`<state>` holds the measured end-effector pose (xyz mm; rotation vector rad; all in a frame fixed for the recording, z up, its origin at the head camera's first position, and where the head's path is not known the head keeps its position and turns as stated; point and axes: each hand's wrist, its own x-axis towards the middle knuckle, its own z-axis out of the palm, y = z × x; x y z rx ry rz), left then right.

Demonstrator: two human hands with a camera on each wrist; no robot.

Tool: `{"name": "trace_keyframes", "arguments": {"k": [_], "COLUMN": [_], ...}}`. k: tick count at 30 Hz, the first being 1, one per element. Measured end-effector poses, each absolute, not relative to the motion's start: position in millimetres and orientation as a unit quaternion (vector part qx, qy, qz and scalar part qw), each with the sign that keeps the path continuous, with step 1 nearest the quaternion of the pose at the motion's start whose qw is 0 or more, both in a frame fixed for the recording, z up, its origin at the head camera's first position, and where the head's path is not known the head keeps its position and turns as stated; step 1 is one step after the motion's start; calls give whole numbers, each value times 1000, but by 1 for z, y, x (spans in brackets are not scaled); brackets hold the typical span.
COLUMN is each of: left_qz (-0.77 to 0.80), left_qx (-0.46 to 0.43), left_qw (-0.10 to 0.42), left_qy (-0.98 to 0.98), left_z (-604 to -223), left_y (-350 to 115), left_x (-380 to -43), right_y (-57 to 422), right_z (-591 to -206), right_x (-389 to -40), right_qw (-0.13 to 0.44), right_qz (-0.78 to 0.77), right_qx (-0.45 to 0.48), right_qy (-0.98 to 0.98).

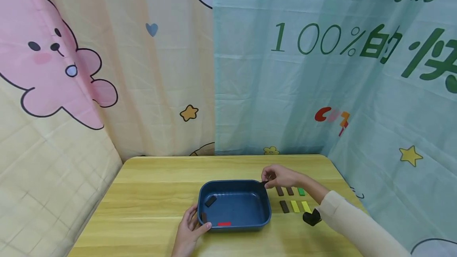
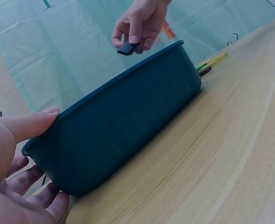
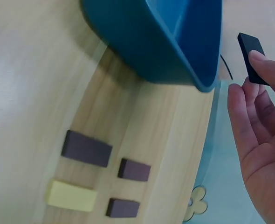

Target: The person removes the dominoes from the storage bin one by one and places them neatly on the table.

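A dark blue rectangular basin (image 1: 237,207) stands on the table. My left hand (image 1: 190,227) grips its near left corner, the thumb over the rim and the fingers against the outer side, as the left wrist view also shows. My right hand (image 1: 283,175) is by the far right corner and pinches a flat black block (image 3: 250,56) between thumb and fingers. In the left wrist view that block is above rim height. Inside the basin lie a black block (image 1: 210,201), a dark brown block (image 1: 204,217) by the left wall and a red block (image 1: 224,224) by the near wall.
Right of the basin, blocks lie in two rows. The back row has dark brown blocks (image 3: 134,170) and a green block (image 1: 301,191); the front row has a dark block (image 1: 284,206) and yellow blocks (image 1: 294,206). Printed curtains (image 1: 250,102) hang behind the wooden table (image 1: 153,193).
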<state>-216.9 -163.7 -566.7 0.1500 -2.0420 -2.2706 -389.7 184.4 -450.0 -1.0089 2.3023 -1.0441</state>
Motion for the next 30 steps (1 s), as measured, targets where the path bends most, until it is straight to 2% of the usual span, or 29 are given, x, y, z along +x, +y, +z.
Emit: {"name": "trace_keyframes", "arguments": {"k": [16,30], "left_qz": [-735,-731], "left_qx": [66,62], "left_qw": [43,40], "left_qy": [-674,-678], "left_z": [-564,-563], "left_y": [-159,-161], "left_x": [-219,-220], "right_y": [251,299], "right_z": [-471,-488], "right_x": [-380,-365], "right_qw": [172,171], "right_qz": [-442,-516], "right_qx": [-300,-182], "right_qy": [828,819]}}
